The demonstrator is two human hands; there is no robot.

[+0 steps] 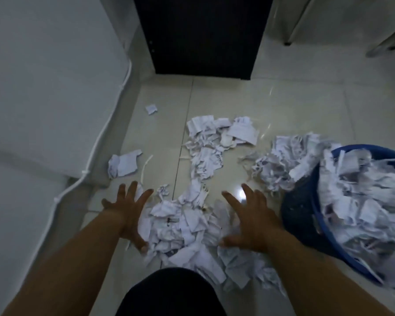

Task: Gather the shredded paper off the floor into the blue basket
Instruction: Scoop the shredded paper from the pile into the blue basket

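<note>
White shredded paper (pixel 185 224) lies in a heap on the pale tiled floor right in front of me, with a trail of it (pixel 205 156) running away toward a dark door. My left hand (pixel 130 210) is spread flat at the heap's left side, fingers apart. On the heap's right edge rests my right hand (pixel 251 215), also spread, holding nothing. The blue basket (pixel 301 215) stands at the right, tilted toward me and heaped with shreds (pixel 360 201). More paper (pixel 283 160) is piled against its far rim.
A crumpled sheet (pixel 123 165) and a small scrap (pixel 151 109) lie apart at the left. A white wall with a cable (pixel 96 142) runs along the left. The dark door (pixel 201 35) closes the far end. My dark-clothed knee (pixel 169 293) is at the bottom.
</note>
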